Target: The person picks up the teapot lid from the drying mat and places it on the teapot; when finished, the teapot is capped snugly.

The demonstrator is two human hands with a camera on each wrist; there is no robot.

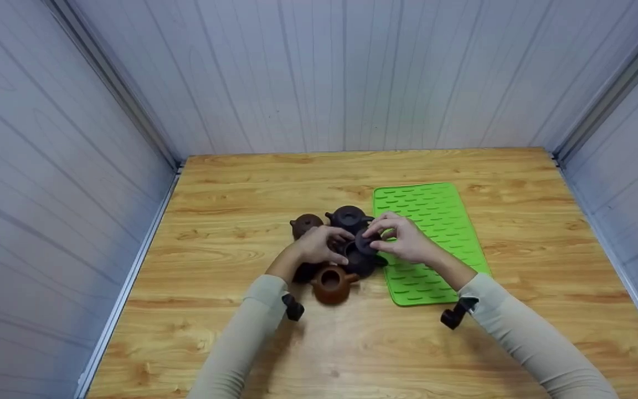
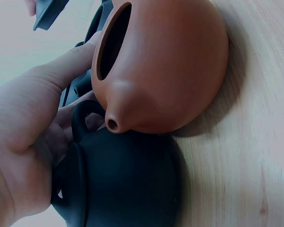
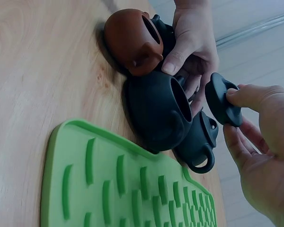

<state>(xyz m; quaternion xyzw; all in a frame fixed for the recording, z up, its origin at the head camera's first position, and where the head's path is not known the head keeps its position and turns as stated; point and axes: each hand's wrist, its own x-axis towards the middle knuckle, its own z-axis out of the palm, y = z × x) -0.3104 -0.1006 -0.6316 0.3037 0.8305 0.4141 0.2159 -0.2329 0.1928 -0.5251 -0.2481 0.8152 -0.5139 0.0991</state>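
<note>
My right hand pinches a dark round teapot lid between thumb and fingers. The lid is tilted and held above a dark open teapot, apart from its rim. Around the far-left side of that teapot is my left hand, its thumb at the rim and its fingers curled on the other side. Close by stands an orange-brown teapot without a lid. Under my left wrist is another dark teapot, lidded and mostly hidden in the head view.
A dark lidded teapot and a reddish-brown teapot stand behind the hands. The green ridged mat lies to the right on the wooden table. Pale panel walls enclose the back and sides.
</note>
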